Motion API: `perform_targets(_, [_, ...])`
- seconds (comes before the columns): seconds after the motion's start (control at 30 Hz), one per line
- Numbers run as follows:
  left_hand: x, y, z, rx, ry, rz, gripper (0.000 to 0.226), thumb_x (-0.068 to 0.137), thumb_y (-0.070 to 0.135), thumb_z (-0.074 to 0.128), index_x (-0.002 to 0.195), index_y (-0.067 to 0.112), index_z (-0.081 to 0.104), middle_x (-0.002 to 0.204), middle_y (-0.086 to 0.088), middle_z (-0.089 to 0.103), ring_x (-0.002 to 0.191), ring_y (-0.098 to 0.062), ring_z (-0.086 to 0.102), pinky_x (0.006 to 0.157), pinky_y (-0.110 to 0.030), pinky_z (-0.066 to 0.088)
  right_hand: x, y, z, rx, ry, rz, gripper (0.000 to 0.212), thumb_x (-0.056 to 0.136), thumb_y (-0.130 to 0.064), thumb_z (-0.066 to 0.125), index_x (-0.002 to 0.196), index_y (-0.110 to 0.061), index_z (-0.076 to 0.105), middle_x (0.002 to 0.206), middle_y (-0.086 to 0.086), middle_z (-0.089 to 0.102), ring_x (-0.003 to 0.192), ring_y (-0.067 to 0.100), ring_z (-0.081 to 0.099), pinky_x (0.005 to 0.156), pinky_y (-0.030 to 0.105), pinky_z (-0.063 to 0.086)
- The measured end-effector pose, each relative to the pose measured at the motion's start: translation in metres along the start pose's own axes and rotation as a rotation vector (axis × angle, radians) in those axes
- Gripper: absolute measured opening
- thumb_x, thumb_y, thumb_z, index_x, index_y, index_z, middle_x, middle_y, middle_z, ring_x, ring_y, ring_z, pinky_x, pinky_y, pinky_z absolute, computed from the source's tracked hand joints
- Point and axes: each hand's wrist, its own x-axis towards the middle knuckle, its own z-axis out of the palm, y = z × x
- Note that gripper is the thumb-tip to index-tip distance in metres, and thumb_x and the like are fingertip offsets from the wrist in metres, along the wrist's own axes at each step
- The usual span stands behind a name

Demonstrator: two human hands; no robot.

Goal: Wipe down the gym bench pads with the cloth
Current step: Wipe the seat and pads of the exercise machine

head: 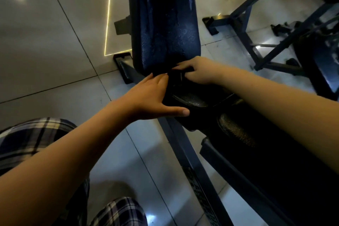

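Seemingly mid-job, a dark cloth [175, 79] sits bunched in the gap where the back pad [165, 24] meets the seat pad [192, 102], its outline hard to separate from the black upholstery. The right hand [199, 71] curls its fingers [191, 77] around the cloth. The left hand [154, 97] lies flat beside it, fingers [161, 80] straight, thumb pressed to the seat pad's edge. A wet-looking sheen suggests the back pad is already wiped; the joint is in hand, and the seat pad likely remains. Steel frame [185, 152] and tiled floor [55, 42] surround.
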Motion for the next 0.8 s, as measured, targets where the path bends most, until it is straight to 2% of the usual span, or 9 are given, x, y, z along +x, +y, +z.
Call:
perform_targets(0.1, [-0.002,0.006,0.002,-0.177,0.009,-0.023,0.119,0.059,0.093,0.05,0.151,0.021,0.026,0.151,-0.002,0.037,0.134,-0.018,0.04,0.105,-0.025,0.031,-0.022,-0.003,-0.005,-0.001,-0.027,-0.043,0.054,0.089,-0.001,0.046,0.137,-0.025,0.051,0.148,-0.003,0.042,0.132,0.011,0.038,0.097,0.004,0.019])
perform_targets(0.17, [0.001,0.007,0.006,-0.245,0.047,-0.03,0.117,0.051,0.091,0.049,0.145,0.022,0.034,0.139,-0.002,0.046,0.124,-0.018,0.048,0.105,-0.034,0.043,-0.053,-0.002,-0.014,0.028,-0.077,-0.083,0.056,0.09,0.0,0.047,0.135,-0.033,0.051,0.147,-0.011,0.041,0.12,-0.003,0.039,0.085,-0.01,0.017])
perform_targets(0.2, [0.003,0.007,0.008,-0.268,0.063,-0.038,0.117,0.049,0.091,0.05,0.141,0.021,0.038,0.134,-0.001,0.049,0.119,-0.018,0.05,0.102,-0.038,0.048,-0.07,0.0,-0.019,0.047,-0.11,-0.097,0.057,0.09,-0.001,0.048,0.133,-0.039,0.05,0.146,-0.016,0.039,0.117,-0.008,0.038,0.083,-0.012,0.019])
perform_targets(0.3, [0.006,0.006,0.01,-0.284,0.078,-0.065,0.117,0.044,0.093,0.051,0.135,0.018,0.044,0.125,0.0,0.05,0.111,-0.016,0.051,0.094,-0.039,0.051,-0.107,0.003,-0.025,0.13,-0.177,-0.099,0.06,0.091,-0.005,0.05,0.119,-0.058,0.045,0.142,-0.034,0.03,0.121,-0.007,0.042,0.088,-0.006,0.028])
perform_targets(0.37, [0.008,0.009,0.011,-0.204,0.116,-0.035,0.113,0.047,0.095,0.045,0.131,0.019,0.048,0.121,0.002,0.051,0.11,-0.015,0.05,0.096,-0.038,0.048,-0.102,0.006,-0.023,0.163,-0.138,-0.085,0.061,0.09,-0.003,0.051,0.114,-0.059,0.046,0.132,-0.042,0.031,0.121,-0.008,0.041,0.089,-0.007,0.026])
perform_targets(0.47, [0.012,0.015,0.017,-0.133,0.149,-0.002,0.114,0.05,0.097,0.038,0.133,0.02,0.048,0.127,0.003,0.05,0.118,-0.015,0.045,0.104,-0.038,0.041,-0.066,0.01,-0.013,0.131,-0.029,-0.022,0.055,0.09,-0.002,0.05,0.125,-0.044,0.053,0.137,-0.026,0.041,0.124,0.002,0.044,0.097,0.002,0.027])
perform_targets(0.57, [0.013,0.017,0.022,-0.121,0.139,-0.034,0.121,0.048,0.098,0.037,0.139,0.019,0.044,0.138,0.0,0.045,0.128,-0.018,0.04,0.111,-0.039,0.036,-0.021,0.019,-0.007,0.018,0.047,0.081,0.049,0.091,-0.005,0.048,0.134,-0.028,0.053,0.136,-0.011,0.05,0.123,0.011,0.047,0.088,0.007,0.024])
perform_targets(0.67, [0.011,0.018,0.018,-0.168,0.122,-0.057,0.12,0.048,0.097,0.043,0.14,0.021,0.043,0.136,0.002,0.047,0.125,-0.016,0.042,0.106,-0.032,0.037,0.006,0.02,-0.005,-0.031,0.067,0.179,0.041,0.093,-0.008,0.048,0.132,-0.018,0.057,0.132,0.008,0.057,0.118,0.023,0.053,0.085,0.016,0.031])
perform_targets(0.8, [0.008,0.019,0.014,-0.2,0.103,-0.062,0.12,0.044,0.095,0.045,0.14,0.023,0.043,0.134,0.003,0.049,0.122,-0.015,0.044,0.102,-0.032,0.041,-0.003,0.019,-0.008,-0.057,0.05,0.188,0.046,0.094,-0.01,0.046,0.137,-0.022,0.051,0.138,0.008,0.052,0.119,0.023,0.051,0.087,0.019,0.032])
